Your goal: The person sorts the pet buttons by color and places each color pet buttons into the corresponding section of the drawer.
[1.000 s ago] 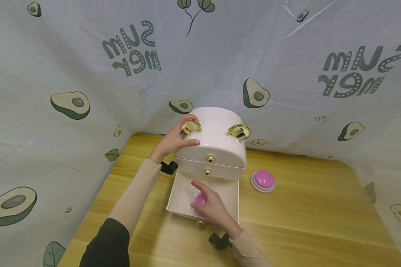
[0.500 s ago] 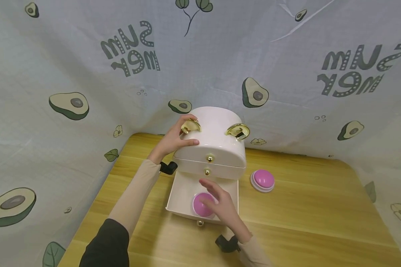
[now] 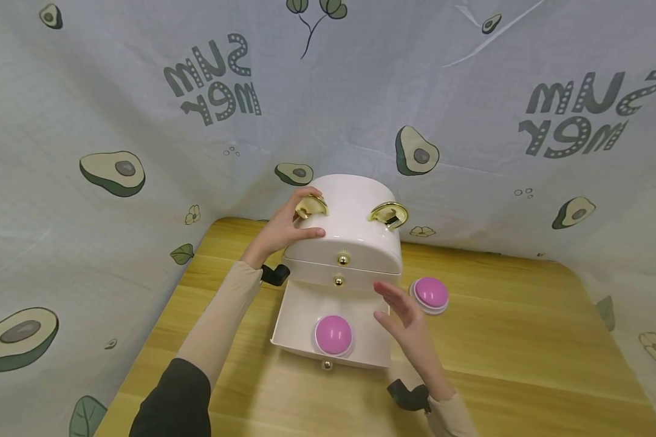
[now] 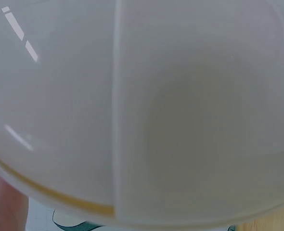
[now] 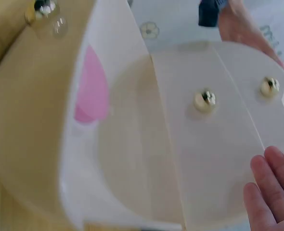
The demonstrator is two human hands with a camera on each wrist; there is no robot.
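Observation:
A white drawer box [image 3: 352, 227] with gold ears and round gold knobs stands on the table. My left hand [image 3: 277, 233] holds its upper left side, fingers around the left gold ear [image 3: 311, 206] and thumb on the front. The lowest drawer [image 3: 297, 315] is pulled out; a round pink-domed piece with a pale rim [image 3: 334, 335] lies inside near its front wall. At the drawer's right edge, my right hand [image 3: 415, 334] hovers with spread, relaxed fingers and holds nothing. Glossy white casing [image 4: 200, 120] fills the left wrist view.
A second pink-domed piece [image 3: 432, 293] sits on the wooden table [image 3: 514, 340], right of the box and just beyond my right hand. Behind hangs a pale curtain [image 3: 328, 121] printed with avocados. The two upper drawers, with gold knobs [image 5: 205, 100], are closed.
My right hand has moved away from the pink-domed piece in the drawer, rightward to the drawer's edge, leaving the piece in full view. The left hand stays on the box.

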